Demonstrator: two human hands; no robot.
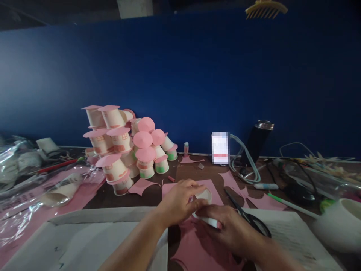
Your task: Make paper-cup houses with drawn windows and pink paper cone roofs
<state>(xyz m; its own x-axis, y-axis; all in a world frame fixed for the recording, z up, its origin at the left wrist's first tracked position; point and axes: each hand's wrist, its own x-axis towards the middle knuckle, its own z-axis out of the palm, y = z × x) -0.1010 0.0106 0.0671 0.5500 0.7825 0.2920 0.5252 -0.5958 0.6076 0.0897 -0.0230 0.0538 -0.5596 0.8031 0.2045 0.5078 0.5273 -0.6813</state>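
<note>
My left hand (183, 201) is closed round a small white paper cup (205, 195), whose round end faces up and away from me over a sheet of pink paper (213, 187). Close against it, my right hand (225, 226) grips a white marker with a pink end (210, 221). The marker's tip is hidden behind my fingers. Under my hands lies a cut piece of pink paper (197, 244) with curved edges. Black-handled scissors (248, 215) rest just right of my right hand.
Stacked paper cups with pink paper roofs (118, 137) stand at the left. A white box lid (107, 244) lies in front. Toward the right are a dark flask (257, 143), a cable (255, 169), a computer mouse (300, 192) and a large white cup (341, 222).
</note>
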